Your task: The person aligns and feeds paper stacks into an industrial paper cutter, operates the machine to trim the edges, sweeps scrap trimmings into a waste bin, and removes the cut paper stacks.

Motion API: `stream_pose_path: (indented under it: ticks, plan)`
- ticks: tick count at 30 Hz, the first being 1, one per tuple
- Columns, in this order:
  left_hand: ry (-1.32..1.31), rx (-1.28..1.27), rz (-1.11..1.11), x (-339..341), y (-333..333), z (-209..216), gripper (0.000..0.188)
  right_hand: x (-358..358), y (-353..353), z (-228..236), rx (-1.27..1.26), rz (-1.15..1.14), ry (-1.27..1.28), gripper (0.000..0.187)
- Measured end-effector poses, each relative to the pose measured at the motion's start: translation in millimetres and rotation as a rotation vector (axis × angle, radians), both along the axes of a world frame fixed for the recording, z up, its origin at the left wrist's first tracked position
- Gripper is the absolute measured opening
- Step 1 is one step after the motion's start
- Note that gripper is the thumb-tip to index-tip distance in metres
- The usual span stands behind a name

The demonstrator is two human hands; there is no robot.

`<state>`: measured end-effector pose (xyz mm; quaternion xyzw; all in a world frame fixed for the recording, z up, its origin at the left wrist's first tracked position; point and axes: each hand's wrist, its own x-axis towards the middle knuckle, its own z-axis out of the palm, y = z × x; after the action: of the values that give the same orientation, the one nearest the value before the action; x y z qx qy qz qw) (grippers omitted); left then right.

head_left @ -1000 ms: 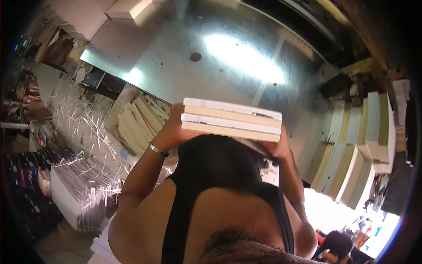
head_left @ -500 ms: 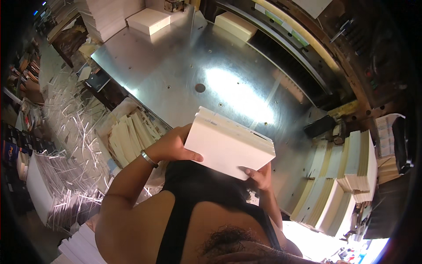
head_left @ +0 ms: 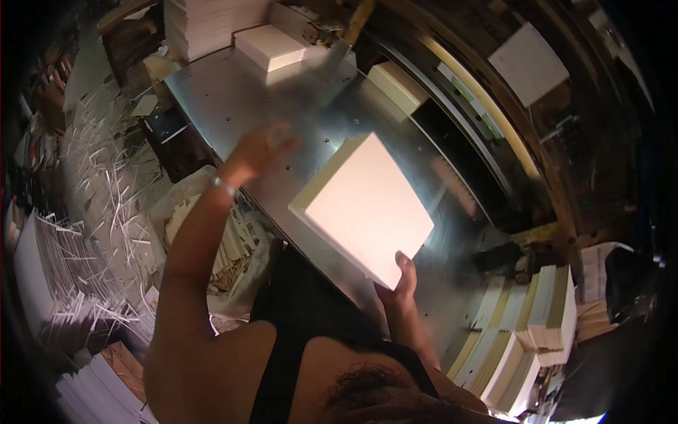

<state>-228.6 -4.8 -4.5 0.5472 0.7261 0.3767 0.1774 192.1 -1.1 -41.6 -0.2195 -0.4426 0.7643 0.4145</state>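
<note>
My right hand (head_left: 401, 278) grips a thick white paper block (head_left: 374, 201) at its near right corner, thumb on top and fingers underneath. The block is tilted above the metal table (head_left: 212, 99), its broad pale face toward me. My left hand (head_left: 263, 154) is off the block, raised over the table's left part. It is somewhat blurred, its fingers look apart, and nothing shows in it. A metal bracelet (head_left: 224, 186) circles that wrist.
Another paper block (head_left: 270, 46) lies at the table's far end beside a tall paper stack (head_left: 205, 28). A cream block (head_left: 395, 86) sits by the machine's dark slot. Bound stacks (head_left: 505, 318) stand at right. Paper strips fill a bag (head_left: 212, 233) and litter the floor (head_left: 120, 191) at left.
My left hand has let go of the paper block and moved up and left. The block has turned and tilted in my right hand, showing its broad face. The view has shifted.
</note>
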Motion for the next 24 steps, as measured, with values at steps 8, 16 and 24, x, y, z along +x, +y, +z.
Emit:
stream_pose_path:
  ticks: [8,16,24]
  plan:
    - [0.461,-0.174,0.353,-49.0,23.6,-58.4,0.094,-204.7,75.5,71.7,-0.216,0.139,-0.056,0.056]
    - [0.427,-0.306,0.315,-53.6,31.1,-42.4,0.105,-424.9,168.9,78.9,-0.111,0.297,0.027,0.046]
    - [0.400,-0.338,0.278,-55.1,36.3,-34.5,0.106,-567.6,265.1,74.0,-0.123,0.149,-0.070,0.051]
